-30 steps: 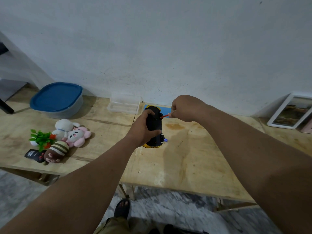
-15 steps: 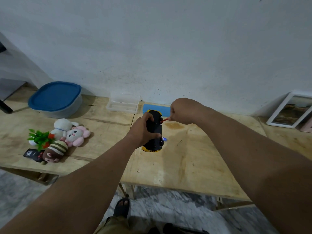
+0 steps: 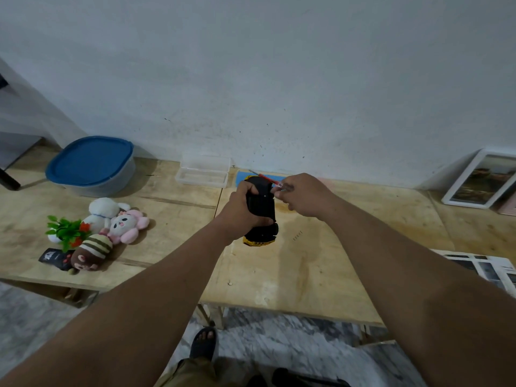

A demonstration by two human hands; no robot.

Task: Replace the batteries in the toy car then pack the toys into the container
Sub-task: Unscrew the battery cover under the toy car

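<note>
Black underside up, the toy car [image 3: 261,210] is being gripped above the wooden table [image 3: 307,269] by the left hand [image 3: 240,210], fingers wrapping around its body. Just beside it, the right hand [image 3: 303,196] is pinching a red-handled screwdriver [image 3: 269,180]. Farther left, plush toys [image 3: 111,227] are lying near the blue-lidded container [image 3: 90,164].

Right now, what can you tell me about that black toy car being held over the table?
The toy car is turned underside up, so a matt black plastic base faces the camera, with yellow bodywork showing at both ends and a black wheel at its near right corner. It points lengthwise away from the person. The left hand wraps around its middle. The right hand holds a thin red screwdriver at its far end. Whether its near end rests on the wooden table is unclear.
</note>
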